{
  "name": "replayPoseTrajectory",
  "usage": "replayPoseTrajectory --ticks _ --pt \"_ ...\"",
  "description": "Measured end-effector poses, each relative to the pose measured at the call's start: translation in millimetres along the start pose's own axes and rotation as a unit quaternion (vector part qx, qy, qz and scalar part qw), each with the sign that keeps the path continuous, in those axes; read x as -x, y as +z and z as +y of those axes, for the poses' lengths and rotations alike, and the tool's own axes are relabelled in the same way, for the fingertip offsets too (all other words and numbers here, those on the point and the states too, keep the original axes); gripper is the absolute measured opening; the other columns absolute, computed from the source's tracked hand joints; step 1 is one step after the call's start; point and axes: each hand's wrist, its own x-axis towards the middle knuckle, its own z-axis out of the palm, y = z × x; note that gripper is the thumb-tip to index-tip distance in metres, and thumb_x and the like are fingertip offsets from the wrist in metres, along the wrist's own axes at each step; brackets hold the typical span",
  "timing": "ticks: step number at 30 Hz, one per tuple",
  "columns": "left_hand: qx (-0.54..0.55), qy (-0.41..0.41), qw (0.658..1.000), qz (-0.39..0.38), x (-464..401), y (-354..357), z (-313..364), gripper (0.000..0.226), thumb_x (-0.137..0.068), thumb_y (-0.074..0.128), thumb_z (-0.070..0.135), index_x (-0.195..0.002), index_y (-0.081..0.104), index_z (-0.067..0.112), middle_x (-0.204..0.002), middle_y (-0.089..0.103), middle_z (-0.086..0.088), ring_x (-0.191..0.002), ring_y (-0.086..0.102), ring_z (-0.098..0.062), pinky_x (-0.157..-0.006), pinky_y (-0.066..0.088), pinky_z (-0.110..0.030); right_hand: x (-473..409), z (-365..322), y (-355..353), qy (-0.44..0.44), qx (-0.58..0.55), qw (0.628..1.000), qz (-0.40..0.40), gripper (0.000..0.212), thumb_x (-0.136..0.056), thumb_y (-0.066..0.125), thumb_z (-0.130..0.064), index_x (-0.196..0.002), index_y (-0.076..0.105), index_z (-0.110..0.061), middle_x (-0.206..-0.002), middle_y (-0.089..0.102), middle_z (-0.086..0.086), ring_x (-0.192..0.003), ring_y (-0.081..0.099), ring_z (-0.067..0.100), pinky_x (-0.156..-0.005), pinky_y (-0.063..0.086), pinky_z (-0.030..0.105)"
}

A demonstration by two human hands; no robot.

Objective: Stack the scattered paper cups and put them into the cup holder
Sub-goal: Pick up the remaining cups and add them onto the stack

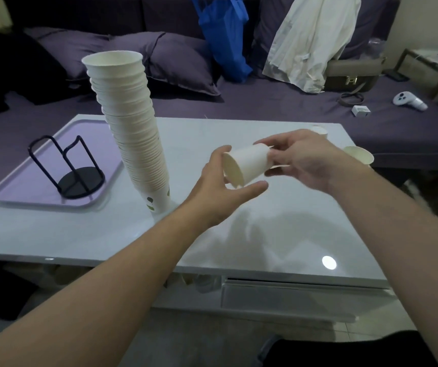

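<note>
A tall leaning stack of white paper cups (133, 133) stands on the white table (265, 234), mouth up. To its left a black wire cup holder (77, 173) sits on a lilac tray (27, 192). Over the table's middle a single paper cup (249, 162) lies on its side in the air, mouth facing left. My right hand (305, 157) pinches its base end. My left hand (220, 192) curls its fingers and thumb round the rim. Two loose cups lie at the far right, one (358, 153) beside my right hand and one (319, 130) behind it.
A purple sofa runs behind the table with cushions, a blue bag (225, 41), a pale garment (315, 41), an olive handbag (352, 76) and a white controller (409, 101). A drawer front (292, 298) sits under the table's near edge.
</note>
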Motion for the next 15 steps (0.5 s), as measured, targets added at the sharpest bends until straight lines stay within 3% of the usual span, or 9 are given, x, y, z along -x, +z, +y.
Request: replayPoseTrajectory --ticks 2,4,7,9,11,13,15 --pt "0.043 0.002 0.999 0.033 0.3 -0.6 7.1 0.07 -0.089 0.08 0.046 -0.144 0.037 0.04 -0.126 0.052 0.01 -0.109 0.067 -0.02 -0.086 0.063 -0.035 5.3 2.3 7.5 0.03 -0.037 0.998 -0.048 0.028 -0.104 0.053 0.008 -0.115 0.076 -0.003 -0.113 0.078 0.018 -0.104 0.077 0.03 -0.085 0.064 0.039" --pt "0.055 -0.002 0.996 0.066 -0.8 -3.7 11.0 0.05 -0.094 0.076 0.041 -0.132 0.045 0.036 -0.119 0.054 0.011 -0.097 0.072 -0.021 -0.079 0.065 -0.034 6.7 6.2 8.6 0.041 0.005 0.998 -0.055 0.022 -0.103 0.06 0.003 -0.113 0.077 -0.004 -0.11 0.079 0.018 -0.099 0.077 0.027 -0.087 0.064 0.04" --pt "0.0 -0.018 0.998 0.061 -0.9 -5.8 13.3 0.053 -0.093 0.076 0.045 -0.131 0.041 0.035 -0.12 0.054 0.009 -0.088 0.073 -0.022 -0.07 0.064 -0.032 1.6 13.1 -4.7 0.012 0.167 0.984 0.065 0.014 -0.096 0.071 -0.007 -0.107 0.077 -0.011 -0.105 0.077 0.011 -0.095 0.074 0.025 -0.08 0.062 0.036" --pt "-0.021 -0.024 0.998 0.056 0.0 -4.3 14.7 0.061 -0.089 0.077 0.049 -0.131 0.034 0.035 -0.116 0.052 0.012 -0.088 0.072 -0.024 -0.074 0.063 -0.039 -2.3 19.4 -23.4 -0.007 0.321 0.925 0.205 0.019 -0.091 0.067 -0.01 -0.107 0.074 -0.016 -0.108 0.073 0.004 -0.102 0.068 0.027 -0.083 0.055 0.035" --pt "-0.028 -0.019 0.998 0.054 0.6 -0.9 16.7 0.063 -0.089 0.077 0.05 -0.128 0.031 0.033 -0.112 0.051 0.013 -0.088 0.069 -0.024 -0.071 0.061 -0.04 -2.5 28.8 -46.4 0.008 0.459 0.84 0.29 0.029 -0.088 0.063 -0.012 -0.116 0.07 -0.012 -0.123 0.065 0.013 -0.115 0.059 0.035 -0.096 0.047 0.038" --pt "-0.036 -0.011 0.998 0.049 1.5 3.3 19.1 0.062 -0.09 0.075 0.051 -0.127 0.03 0.031 -0.109 0.05 0.013 -0.084 0.064 -0.018 -0.062 0.051 -0.03 -3.1 41.8 -68.0 0.053 0.554 0.771 0.311 0.036 -0.086 0.065 -0.019 -0.12 0.069 -0.011 -0.129 0.059 0.019 -0.122 0.051 0.041 -0.103 0.039 0.041" --pt "-0.044 -0.003 0.998 0.045 2.0 6.7 20.3 0.062 -0.091 0.075 0.05 -0.13 0.031 0.03 -0.108 0.048 0.016 -0.085 0.061 -0.012 -0.061 0.047 -0.027 -3.9 53.1 -81.1 0.104 0.593 0.739 0.301 0.035 -0.087 0.065 -0.024 -0.12 0.071 -0.015 -0.13 0.059 0.018 -0.123 0.048 0.042 -0.104 0.038 0.042"
